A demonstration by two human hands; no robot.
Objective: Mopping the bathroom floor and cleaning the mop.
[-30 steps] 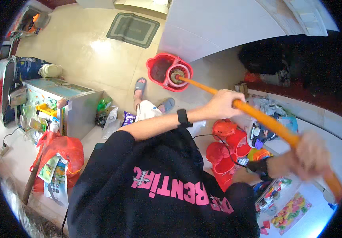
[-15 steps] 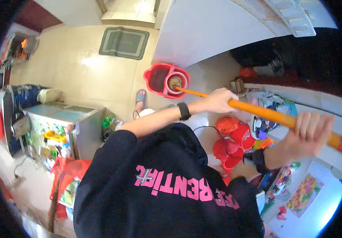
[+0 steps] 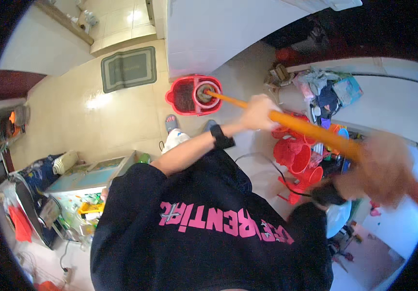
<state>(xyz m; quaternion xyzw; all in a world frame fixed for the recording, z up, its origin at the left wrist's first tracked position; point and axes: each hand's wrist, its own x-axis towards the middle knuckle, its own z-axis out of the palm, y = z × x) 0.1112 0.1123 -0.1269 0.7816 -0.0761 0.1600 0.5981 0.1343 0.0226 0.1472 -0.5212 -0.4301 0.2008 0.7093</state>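
A mop with an orange handle (image 3: 310,132) slants across the view, its head down in the round wringer basket (image 3: 217,101) of a red mop bucket (image 3: 171,95). My left hand (image 3: 259,112) is closed round the middle of the handle. Higher up, near the red end cap (image 3: 417,193), my right hand (image 3: 386,167) grips the handle, blurred by motion. The mop's strands are mostly hidden inside the basket. Dark bands circle both my wrists.
Several red buckets (image 3: 293,153) stand on the floor to my right, with a dark cable (image 3: 272,165) beside them. A grey-green mat (image 3: 129,69) lies beyond the tiles at the far left. A white wall (image 3: 209,39) rises behind the mop bucket. A glass-topped cabinet (image 3: 87,174) stands left.
The view has swung, so the mat and mop bucket sit further left. My right hand and the upper end of the handle have come lower in the picture. Both hands keep their grip.
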